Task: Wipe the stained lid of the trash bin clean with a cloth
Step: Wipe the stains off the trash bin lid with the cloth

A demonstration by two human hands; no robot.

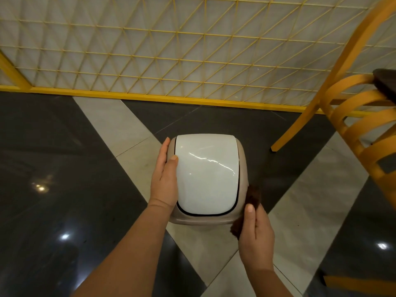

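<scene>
A small trash bin with a beige rim point(243, 168) and a glossy white swing lid point(205, 172) stands on the floor below me. My left hand point(165, 179) lies flat against the bin's left side, thumb resting on the lid's left edge. My right hand point(255, 234) holds a dark brown cloth point(254, 197) against the bin's right near corner, thumb on top of the cloth. The white lid looks shiny, with light streaks across it; I see no clear stain on it.
A yellow lattice partition point(192, 50) runs across the back, its base rail point(150, 97) on the floor. A yellow wooden chair point(360, 129) stands at the right, its leg point(295, 129) close to the bin. The floor has dark and pale tiles point(120, 129).
</scene>
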